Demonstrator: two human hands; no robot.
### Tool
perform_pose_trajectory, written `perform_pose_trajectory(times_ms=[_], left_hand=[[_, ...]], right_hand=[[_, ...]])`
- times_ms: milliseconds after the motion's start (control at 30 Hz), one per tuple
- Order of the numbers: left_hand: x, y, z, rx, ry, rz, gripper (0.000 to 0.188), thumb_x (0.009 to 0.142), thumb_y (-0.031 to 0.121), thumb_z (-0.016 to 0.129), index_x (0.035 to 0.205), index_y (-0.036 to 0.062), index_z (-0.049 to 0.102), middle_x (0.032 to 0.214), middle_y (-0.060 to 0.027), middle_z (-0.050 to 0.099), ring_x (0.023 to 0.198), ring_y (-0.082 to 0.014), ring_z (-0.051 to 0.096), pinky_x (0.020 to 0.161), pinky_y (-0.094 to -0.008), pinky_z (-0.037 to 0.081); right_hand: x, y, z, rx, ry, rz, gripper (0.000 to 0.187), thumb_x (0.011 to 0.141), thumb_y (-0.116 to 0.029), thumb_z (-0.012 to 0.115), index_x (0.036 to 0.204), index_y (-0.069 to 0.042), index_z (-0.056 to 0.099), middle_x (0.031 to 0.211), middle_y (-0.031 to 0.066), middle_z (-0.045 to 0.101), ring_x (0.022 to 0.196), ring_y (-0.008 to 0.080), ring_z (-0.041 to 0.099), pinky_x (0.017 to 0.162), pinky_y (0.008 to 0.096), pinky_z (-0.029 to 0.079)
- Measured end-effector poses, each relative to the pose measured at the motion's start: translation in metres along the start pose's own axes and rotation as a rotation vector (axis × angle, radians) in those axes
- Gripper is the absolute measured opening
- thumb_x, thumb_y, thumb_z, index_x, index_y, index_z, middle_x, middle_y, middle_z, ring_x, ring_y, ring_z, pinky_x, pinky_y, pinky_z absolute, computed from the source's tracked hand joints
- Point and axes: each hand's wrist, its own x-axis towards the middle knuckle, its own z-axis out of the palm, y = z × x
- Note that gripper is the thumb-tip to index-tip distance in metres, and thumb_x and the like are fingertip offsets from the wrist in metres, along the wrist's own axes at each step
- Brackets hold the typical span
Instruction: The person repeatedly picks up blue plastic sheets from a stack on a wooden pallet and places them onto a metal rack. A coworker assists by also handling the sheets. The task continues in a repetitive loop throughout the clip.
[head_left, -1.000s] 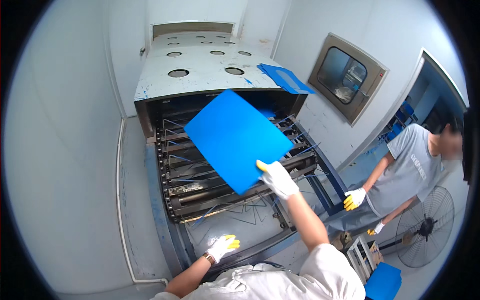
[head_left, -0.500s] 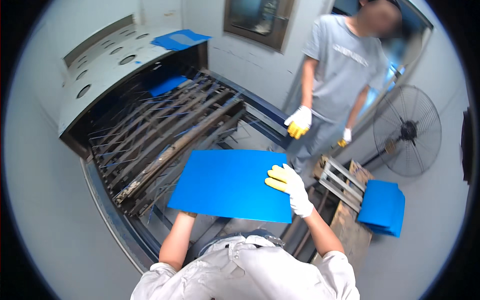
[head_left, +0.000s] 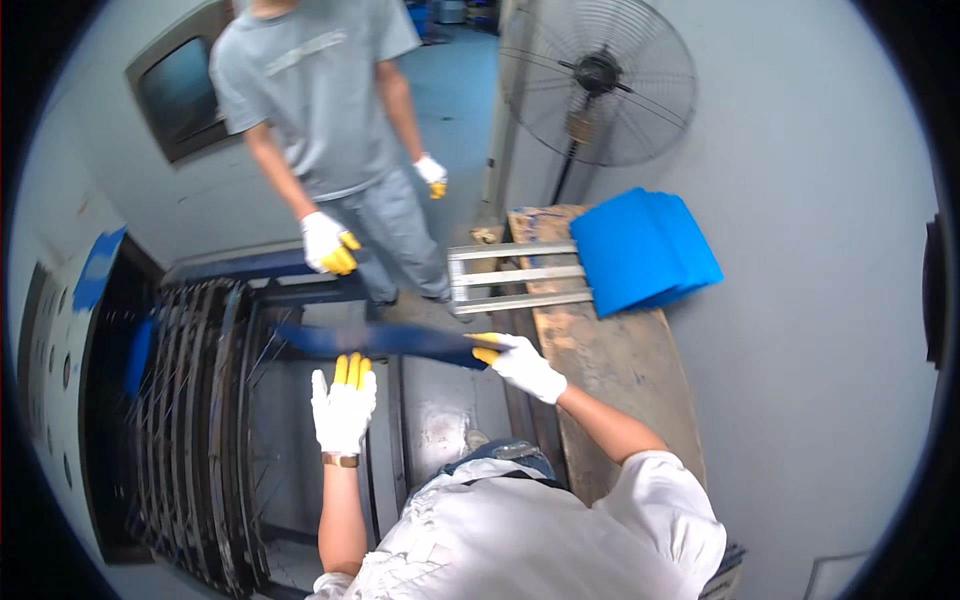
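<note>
A thin blue sheet (head_left: 420, 342), seen nearly edge-on, dark and smeared by motion, spans the space in front of me. My right hand (head_left: 525, 367), in a white glove with yellow fingers, grips its right end. Along the sheet's near edge, my left hand (head_left: 343, 408) has its gloved fingers stretched out and the thumb apart; whether the fingertips touch the sheet I cannot tell. To the right, a stack of blue sheets (head_left: 640, 250) lies on a worn wooden bench (head_left: 620, 370).
Across from me stands a person in grey (head_left: 320, 110) with white-and-yellow gloves. A rack of metal slats (head_left: 190, 420) fills the left side, beside a perforated panel (head_left: 60, 350). Metal bars (head_left: 520, 275) lie by the stack. A large fan (head_left: 600, 75) stands behind the bench.
My view has turned right. The sheet has tipped from face-up to nearly edge-on. My left hand, formerly mostly hidden under the sheet, now shows with fingers stretched; my right hand keeps its grip.
</note>
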Motion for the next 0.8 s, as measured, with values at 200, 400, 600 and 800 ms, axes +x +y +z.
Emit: perform_pose_trajectory(times_ms=[200, 400, 600, 800], left_hand=[[0.02, -0.074, -0.015, 0.124, 0.187, -0.144, 0.034, 0.078, 0.031, 0.054, 0.101, 0.0059, 0.051, 0.102, -0.0083, 0.053, 0.095, -0.0225, 0.049, 0.083, -0.0354, 0.04], [0.007, -0.107, -0.073, 0.108, 0.302, -0.206, 0.031, 0.08, 0.03, 0.052, 0.099, 0.0058, 0.052, 0.099, -0.0077, 0.056, 0.093, -0.0208, 0.051, 0.08, -0.0352, 0.042], [-0.015, -0.106, -0.119, 0.093, 0.427, -0.159, 0.027, 0.08, 0.029, 0.051, 0.094, 0.0062, 0.054, 0.093, -0.0071, 0.059, 0.088, -0.0203, 0.055, 0.076, -0.0363, 0.046], [-0.028, -0.1, -0.137, 0.039, 0.462, -0.105, 0.026, 0.08, 0.027, 0.052, 0.095, 0.0065, 0.053, 0.095, -0.0066, 0.058, 0.09, -0.0208, 0.053, 0.078, -0.0382, 0.043]], right_hand=[[-0.005, 0.076, -0.053, 0.371, 0.304, 0.481, 0.021, 0.077, -0.022, 0.057, 0.076, -0.001, 0.056, 0.058, 0.0001, 0.051, 0.047, 0.0053, 0.043, 0.041, 0.0216, 0.036], [0.006, 0.142, -0.135, 0.545, 0.828, 0.562, 0.014, 0.076, -0.008, 0.051, 0.079, 0.006, 0.049, 0.062, 0.007, 0.05, 0.052, 0.0146, 0.052, 0.039, 0.0265, 0.043], [0.007, 0.216, -0.202, 0.291, 1.149, 0.657, 0.016, 0.077, -0.014, 0.057, 0.082, 0.0, 0.051, 0.058, 0.0051, 0.049, 0.046, 0.0134, 0.04, 0.041, 0.0301, 0.034], [0.009, 0.223, -0.191, 0.042, 1.117, 0.616, 0.019, 0.08, -0.011, 0.046, 0.095, -0.002, 0.053, 0.073, 0.0089, 0.056, 0.057, 0.0174, 0.05, 0.051, 0.0301, 0.04]])
